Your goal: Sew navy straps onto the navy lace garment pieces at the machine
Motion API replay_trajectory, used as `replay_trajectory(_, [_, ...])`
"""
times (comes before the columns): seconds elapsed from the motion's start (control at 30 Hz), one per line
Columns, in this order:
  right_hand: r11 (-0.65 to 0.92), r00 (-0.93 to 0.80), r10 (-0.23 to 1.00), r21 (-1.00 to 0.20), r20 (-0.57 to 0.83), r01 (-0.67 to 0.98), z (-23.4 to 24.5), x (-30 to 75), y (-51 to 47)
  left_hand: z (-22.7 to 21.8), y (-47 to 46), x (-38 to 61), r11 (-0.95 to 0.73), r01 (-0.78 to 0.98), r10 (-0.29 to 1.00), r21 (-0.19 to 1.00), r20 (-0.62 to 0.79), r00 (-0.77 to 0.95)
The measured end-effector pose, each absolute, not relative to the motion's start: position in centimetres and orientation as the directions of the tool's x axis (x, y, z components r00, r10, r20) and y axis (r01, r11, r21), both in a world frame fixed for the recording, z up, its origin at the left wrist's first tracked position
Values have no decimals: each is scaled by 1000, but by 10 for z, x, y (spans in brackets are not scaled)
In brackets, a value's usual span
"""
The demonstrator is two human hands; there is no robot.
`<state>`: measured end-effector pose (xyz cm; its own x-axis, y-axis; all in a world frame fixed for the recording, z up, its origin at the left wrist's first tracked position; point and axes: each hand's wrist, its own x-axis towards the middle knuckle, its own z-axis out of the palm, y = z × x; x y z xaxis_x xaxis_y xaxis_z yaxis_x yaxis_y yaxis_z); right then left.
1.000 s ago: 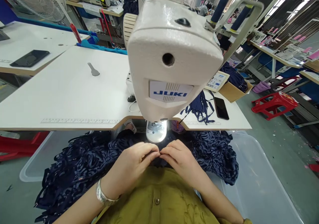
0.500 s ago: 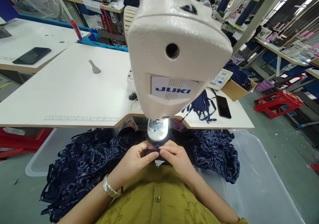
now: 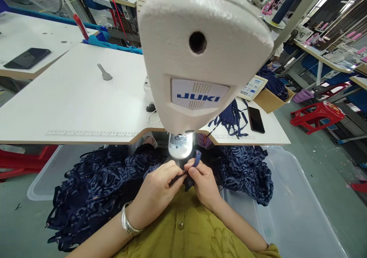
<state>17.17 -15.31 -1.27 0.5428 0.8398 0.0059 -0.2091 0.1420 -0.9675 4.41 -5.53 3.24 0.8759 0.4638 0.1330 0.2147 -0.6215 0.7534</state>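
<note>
My left hand [image 3: 161, 185] is closed, thumb and fingers pinching dark navy fabric [image 3: 187, 182]. Beside it, my right hand [image 3: 205, 183] is closed on a narrow navy strap [image 3: 197, 158], whose looped end sticks up above the fingers. The fingertips of both hands nearly meet, just below and in front of the lit needle area [image 3: 180, 146] of a white JUKI sewing machine [image 3: 206, 68]. Fingers partly hide the fabric between my hands. Navy patterned garment pieces with straps [image 3: 100, 189] lie to the left, and more patterned pieces [image 3: 246, 174] to the right.
A white worktable [image 3: 94, 97] extends left, carrying a grey flat tool [image 3: 104, 73]. Cut navy straps [image 3: 231, 116] and a phone [image 3: 256, 120] lie right of the machine head. Clear plastic bins [image 3: 292, 197] flank my lap. A red stool [image 3: 317, 116] stands at right.
The navy strap's looped end now rises above my right fingers. My left hand has turned, its back now more upward, still pinching the fabric. The camera view has shifted slightly.
</note>
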Motion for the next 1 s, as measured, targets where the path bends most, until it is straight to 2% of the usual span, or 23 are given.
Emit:
replay_trajectory(0.17, [185,536,842,-967,63,-177,-6,171,-155,34,-56,42,-794,183,413,580,293,862])
replay_trajectory(0.27, [278,553,808,-959,203,-54,-3,172,-155,35,-58,42,-853,175,380,492,353,855])
replay_trajectory(0.37, [362,572,756,-931,319,41,-5,172,-155,36,-59,43,-865,171,379,472,391,839])
replay_trajectory(0.7, [411,595,708,-907,382,92,-7,173,-155,31,-57,42,-786,172,410,594,293,864])
replay_trajectory(0.9, [362,581,748,-931,320,47,-2,176,-155,38,-55,45,-743,165,414,648,252,875])
replay_trajectory(1.0, [255,566,792,-966,230,35,6,180,-155,48,-52,48,-699,174,415,694,196,889])
